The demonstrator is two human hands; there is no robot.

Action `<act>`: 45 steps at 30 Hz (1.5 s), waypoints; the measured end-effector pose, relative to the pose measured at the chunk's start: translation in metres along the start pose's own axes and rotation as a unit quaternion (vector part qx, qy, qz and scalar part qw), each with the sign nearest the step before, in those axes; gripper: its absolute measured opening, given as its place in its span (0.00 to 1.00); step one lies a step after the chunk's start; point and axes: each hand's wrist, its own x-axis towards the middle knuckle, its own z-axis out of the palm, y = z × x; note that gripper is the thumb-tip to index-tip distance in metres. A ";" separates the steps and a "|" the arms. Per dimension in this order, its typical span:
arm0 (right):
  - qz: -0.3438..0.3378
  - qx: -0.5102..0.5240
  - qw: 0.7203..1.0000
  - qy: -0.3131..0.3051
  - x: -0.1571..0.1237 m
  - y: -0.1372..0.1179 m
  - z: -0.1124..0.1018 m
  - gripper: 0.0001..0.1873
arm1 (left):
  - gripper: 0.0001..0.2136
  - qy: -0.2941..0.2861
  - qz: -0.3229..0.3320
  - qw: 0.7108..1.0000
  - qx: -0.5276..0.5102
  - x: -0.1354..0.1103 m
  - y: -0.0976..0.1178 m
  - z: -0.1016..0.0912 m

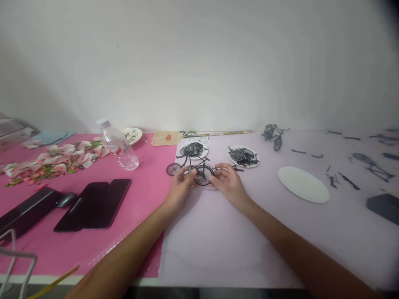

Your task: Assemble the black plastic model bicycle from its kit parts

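Holding a toy bike (196, 157) between both hands, left hand (181, 183) pinching one edge of a wheel (204, 176), right hand (230, 183) grasping its opposite edge. Probably fitting or adjusting that wheel; next move seemingly calls for steady, light pressure.

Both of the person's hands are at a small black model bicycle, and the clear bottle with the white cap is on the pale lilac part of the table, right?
Not quite: in the head view, the clear bottle with the white cap is on the pink part of the table. Both hands, left hand and right hand, are indeed at the small black model bicycle.
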 end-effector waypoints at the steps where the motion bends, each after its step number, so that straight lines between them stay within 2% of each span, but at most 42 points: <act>1: 0.000 0.001 1.000 0.000 0.000 0.000 0.000 0.31 | 0.24 0.001 0.002 1.000 0.005 0.000 -0.001 0.000; 7: 0.002 -0.007 1.000 -0.002 0.000 -0.001 -0.001 0.29 | 0.25 0.007 0.008 1.000 0.021 0.001 0.001 0.001; 14: -0.033 -0.024 0.999 0.008 0.002 0.000 -0.002 0.28 | 0.25 0.003 0.016 1.000 0.024 0.002 0.003 0.001; 18: -0.048 -0.039 0.998 -0.002 0.001 0.001 -0.003 0.27 | 0.21 -0.009 -0.002 1.000 -0.021 0.002 -0.001 0.001; 22: -0.056 -0.048 0.997 -0.014 -0.001 0.004 -0.004 0.26 | 0.16 0.003 -0.036 0.997 -0.065 0.002 -0.002 0.002; 27: -0.059 -0.052 0.997 -0.027 -0.004 0.006 -0.003 0.26 | 0.11 -0.001 -0.034 0.996 -0.083 0.003 -0.001 0.003; 45: -0.096 -0.087 0.991 -0.024 -0.008 0.003 -0.001 0.22 | 0.09 -0.036 -0.019 0.997 -0.073 0.000 0.009 0.003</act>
